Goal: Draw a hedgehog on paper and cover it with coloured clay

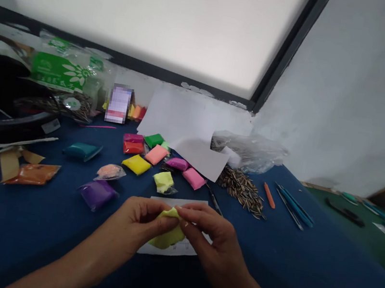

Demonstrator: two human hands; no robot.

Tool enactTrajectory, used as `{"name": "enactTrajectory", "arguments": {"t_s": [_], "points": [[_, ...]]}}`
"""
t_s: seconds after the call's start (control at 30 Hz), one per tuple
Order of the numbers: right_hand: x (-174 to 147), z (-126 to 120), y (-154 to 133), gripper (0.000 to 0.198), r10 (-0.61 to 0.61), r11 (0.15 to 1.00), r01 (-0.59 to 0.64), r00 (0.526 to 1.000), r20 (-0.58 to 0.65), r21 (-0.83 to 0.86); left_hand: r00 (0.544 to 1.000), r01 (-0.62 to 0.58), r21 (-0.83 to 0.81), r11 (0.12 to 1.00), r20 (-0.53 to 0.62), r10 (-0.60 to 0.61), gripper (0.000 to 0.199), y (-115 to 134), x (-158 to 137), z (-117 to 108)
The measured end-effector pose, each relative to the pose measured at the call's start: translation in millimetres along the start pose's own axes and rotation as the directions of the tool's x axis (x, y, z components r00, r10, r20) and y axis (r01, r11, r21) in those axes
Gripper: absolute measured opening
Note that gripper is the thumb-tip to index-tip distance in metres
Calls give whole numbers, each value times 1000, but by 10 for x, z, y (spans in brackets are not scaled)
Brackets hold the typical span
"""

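Both hands meet over a white sheet of paper (pixel 151 250) with some markings, partly hidden beneath them. My left hand (pixel 141 221) pinches a flattened piece of pale yellow modelling clay (pixel 167 238) between thumb and fingers. At the clay's upper right edge, my right hand (pixel 206 229) pinches it with thumb and fingertips. Just beyond the hands lies an opened packet of the same yellow clay (pixel 163 182), its wrapper spread around it.
Several wrapped clay packets lie around, including a purple one (pixel 98 194) and a pink one (pixel 194 178). Sunflower seeds (pixel 243 191) are heaped at right, near a pen (pixel 215 200), an orange stick (pixel 269 195) and blue tweezers (pixel 294 205). A seed bag (pixel 66 75) stands back left.
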State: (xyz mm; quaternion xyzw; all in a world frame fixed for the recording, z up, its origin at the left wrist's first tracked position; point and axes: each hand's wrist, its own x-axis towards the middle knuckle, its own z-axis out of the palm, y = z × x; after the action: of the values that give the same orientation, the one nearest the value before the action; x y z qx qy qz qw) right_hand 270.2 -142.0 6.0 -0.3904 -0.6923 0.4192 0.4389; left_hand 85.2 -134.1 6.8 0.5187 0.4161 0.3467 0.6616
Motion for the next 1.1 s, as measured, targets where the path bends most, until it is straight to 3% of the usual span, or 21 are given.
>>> {"name": "enactTrajectory", "arguments": {"t_s": [0.3, 0.5, 0.7, 0.87, 1.0, 1.1], "points": [[-41, 4, -19, 22, -20, 1000, 20, 1000, 22, -10, 999, -39, -78, 996, -12, 39, 52, 17, -4, 29], [-25, -6, -42, 22, 120, 992, -122, 991, -67, -26, 992, -78, -144, 986, -111, 63, 51, 3, 9, 7], [-15, -8, -90, 7, 87, 995, -88, 996, -9, -40, 997, -64, -127, 990, -58, 57, 46, 17, -7, 17], [-25, -25, -52, 11, 100, 995, -101, 994, -43, -20, 999, -32, -136, 990, -28, 28, 41, 23, -13, 21], [-39, -15, -16, 25, 3, 997, -10, 996, -85, -79, 996, -72, -104, 992, -68, 65, 35, 3, 9, 8], [-35, 2, -10, 28, -117, 989, 115, 993, -19, -89, 995, -98, -79, 992, -21, 96, 32, -9, 15, 5]]}}
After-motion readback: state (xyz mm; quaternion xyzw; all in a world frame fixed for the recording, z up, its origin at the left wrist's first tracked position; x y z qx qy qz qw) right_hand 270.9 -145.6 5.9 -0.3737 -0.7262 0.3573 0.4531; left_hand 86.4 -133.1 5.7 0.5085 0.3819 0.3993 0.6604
